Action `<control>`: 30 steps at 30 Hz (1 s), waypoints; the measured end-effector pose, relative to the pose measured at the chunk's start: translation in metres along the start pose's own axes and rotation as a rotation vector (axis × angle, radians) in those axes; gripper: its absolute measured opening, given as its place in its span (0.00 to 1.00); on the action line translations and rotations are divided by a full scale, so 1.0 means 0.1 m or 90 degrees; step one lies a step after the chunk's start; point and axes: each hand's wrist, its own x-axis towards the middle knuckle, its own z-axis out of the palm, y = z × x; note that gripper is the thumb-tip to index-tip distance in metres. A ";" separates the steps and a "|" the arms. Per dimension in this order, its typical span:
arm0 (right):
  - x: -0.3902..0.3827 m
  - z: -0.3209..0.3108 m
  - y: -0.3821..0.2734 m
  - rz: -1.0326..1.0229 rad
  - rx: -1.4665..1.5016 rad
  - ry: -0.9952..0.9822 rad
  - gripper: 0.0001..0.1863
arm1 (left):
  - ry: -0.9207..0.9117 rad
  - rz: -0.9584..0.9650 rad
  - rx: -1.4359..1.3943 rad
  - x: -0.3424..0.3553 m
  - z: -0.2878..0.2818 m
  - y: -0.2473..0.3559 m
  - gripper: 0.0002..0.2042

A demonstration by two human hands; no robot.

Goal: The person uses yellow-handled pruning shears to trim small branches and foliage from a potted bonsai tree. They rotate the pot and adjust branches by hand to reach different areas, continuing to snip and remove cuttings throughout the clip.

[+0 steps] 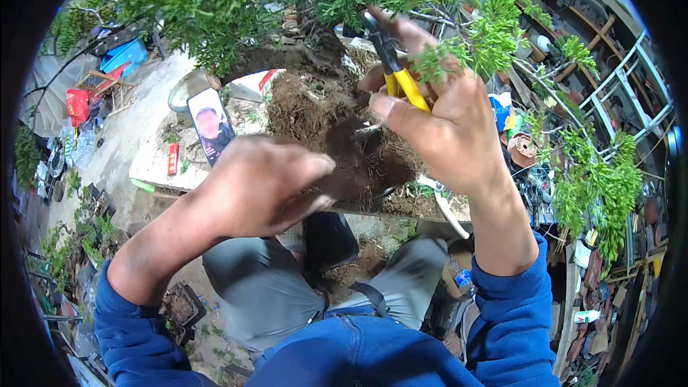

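Root ball (297, 111) sits on the pale worktop (154, 165), between the hands, soil reaching the near edge. Green foliage (193, 18) spreads above it. Right hand (455, 125) is closed around yellow-handled pliers (411, 91), head pointing up and away, next to the sprigs; can't tell if the jaws are parted. Left hand (265, 183) is motion-blurred at the soil's near-left side, fingers curled; can't tell if it holds anything.

Risks, my read: a careless squeeze up there could nip a good sprig. Tugging the roots could tear fine ones or dump soil over the edge. Left-arm sweep could knock the phone (210, 125); the curved pale-handled tool (450, 211) overhangs the edge, easily bumped off.
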 end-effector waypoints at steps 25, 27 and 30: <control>0.02 -0.03 0.14 0.107 0.036 -0.008 0.11 | 0.399 -0.111 0.250 0.61 -0.82 0.28 0.10; 0.04 0.04 0.21 0.115 0.108 -0.009 0.09 | 0.368 -0.079 0.295 0.57 -0.86 0.25 0.10; 0.12 0.16 0.32 -0.135 -0.012 0.009 0.06 | 0.336 -0.044 0.334 0.53 -0.89 0.21 0.10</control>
